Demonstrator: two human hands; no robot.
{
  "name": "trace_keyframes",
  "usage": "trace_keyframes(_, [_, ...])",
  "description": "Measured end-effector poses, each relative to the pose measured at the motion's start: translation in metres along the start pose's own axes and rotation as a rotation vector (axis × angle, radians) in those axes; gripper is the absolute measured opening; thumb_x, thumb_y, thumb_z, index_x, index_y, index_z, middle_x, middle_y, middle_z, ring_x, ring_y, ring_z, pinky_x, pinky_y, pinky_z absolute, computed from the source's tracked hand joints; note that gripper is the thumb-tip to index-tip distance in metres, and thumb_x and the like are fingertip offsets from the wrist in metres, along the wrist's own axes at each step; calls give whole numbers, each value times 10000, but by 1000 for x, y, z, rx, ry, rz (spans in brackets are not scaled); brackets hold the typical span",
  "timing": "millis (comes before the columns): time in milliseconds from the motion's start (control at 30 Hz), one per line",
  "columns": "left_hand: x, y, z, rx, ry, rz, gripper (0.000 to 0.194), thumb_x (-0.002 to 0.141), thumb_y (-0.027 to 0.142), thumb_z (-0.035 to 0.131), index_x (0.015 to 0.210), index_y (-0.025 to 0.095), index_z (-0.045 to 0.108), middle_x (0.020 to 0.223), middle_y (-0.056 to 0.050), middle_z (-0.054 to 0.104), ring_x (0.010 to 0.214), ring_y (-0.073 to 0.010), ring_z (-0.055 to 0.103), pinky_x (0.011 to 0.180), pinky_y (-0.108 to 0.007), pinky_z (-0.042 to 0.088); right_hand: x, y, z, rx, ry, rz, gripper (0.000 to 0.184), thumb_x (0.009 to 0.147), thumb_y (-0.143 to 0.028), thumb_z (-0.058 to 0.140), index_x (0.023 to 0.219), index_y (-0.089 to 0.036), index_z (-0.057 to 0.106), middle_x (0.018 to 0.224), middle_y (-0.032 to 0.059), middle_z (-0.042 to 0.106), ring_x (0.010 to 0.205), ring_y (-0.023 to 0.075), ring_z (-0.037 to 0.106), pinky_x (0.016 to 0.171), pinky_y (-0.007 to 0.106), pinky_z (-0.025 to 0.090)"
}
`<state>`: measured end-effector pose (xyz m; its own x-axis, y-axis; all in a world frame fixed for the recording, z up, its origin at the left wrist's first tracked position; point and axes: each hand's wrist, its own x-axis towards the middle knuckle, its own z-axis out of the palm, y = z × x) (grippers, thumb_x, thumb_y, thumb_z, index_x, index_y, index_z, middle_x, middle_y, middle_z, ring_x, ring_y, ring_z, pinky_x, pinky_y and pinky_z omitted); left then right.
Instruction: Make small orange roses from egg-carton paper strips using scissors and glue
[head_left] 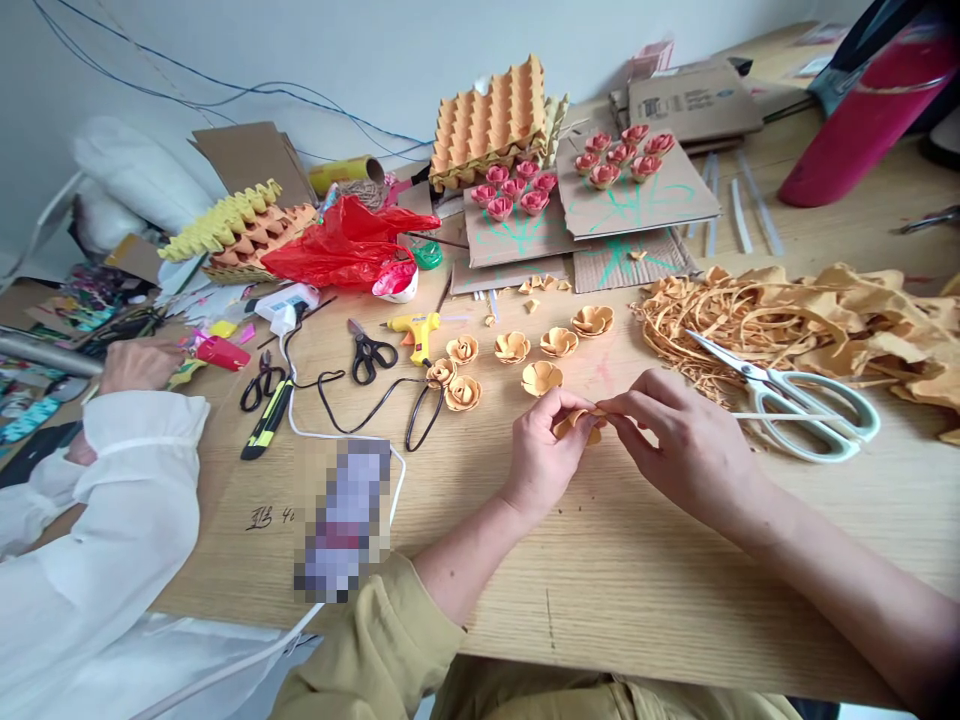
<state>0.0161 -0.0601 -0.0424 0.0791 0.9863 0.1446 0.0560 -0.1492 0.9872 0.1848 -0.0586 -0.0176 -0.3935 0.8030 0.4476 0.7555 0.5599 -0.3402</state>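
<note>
My left hand pinches an orange egg-carton paper flower between thumb and fingers, low over the table. From the other side my right hand is closed, its fingertips gripping the same flower's edge; both hands partly hide it. A thin pale stick shows just right of my right hand, across the scissors; whether the hand touches it I cannot tell. Just beyond my fingers sits an open orange paper flower, with several more around it. Some, like this rolled flower, have a curled centre.
Light-handled scissors lie open by orange scraps at right. A yellow glue gun, black scissors, a box cutter and a blurred-out object lie left. Pink flowers stand on cardboard. A co-worker's hand is at far left.
</note>
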Motion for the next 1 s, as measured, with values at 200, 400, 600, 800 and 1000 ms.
trace_keyframes(200, [-1,-3,0,2,17,39,107,904,277,673,925,172,658,872,-35,716,782,-127,665,730,-224,524,1,-1,-1,146,2,49,165,948,-183,557,959,-186,722,828,33,600,666,135,578,597,265,419])
trace_keyframes(400, [-1,-2,0,-7,-33,4,101,915,273,664,908,173,658,812,-27,736,773,-136,706,730,-234,545,-1,1,-1,-9,0,-36,191,945,-174,544,904,-196,730,801,40,593,670,150,557,576,273,382])
trace_keyframes(600, [-1,0,0,15,12,22,135,923,305,658,905,171,647,830,-39,728,773,-140,696,737,-244,547,2,-1,-3,84,-20,27,201,959,-206,523,940,-202,723,825,45,613,663,143,580,595,278,405])
trace_keyframes(800, [-1,-4,1,-12,-6,33,117,923,293,652,946,178,639,889,-35,719,810,-131,691,752,-227,541,1,-1,-2,128,-30,57,187,952,-194,549,992,-200,731,835,37,604,670,143,585,587,276,413])
trace_keyframes(1000, [-1,-2,1,-76,-22,12,89,909,250,662,895,172,621,818,-21,716,778,-127,699,740,-229,545,0,0,-1,98,-41,54,143,937,-191,574,932,-194,718,819,26,576,642,137,565,580,273,399])
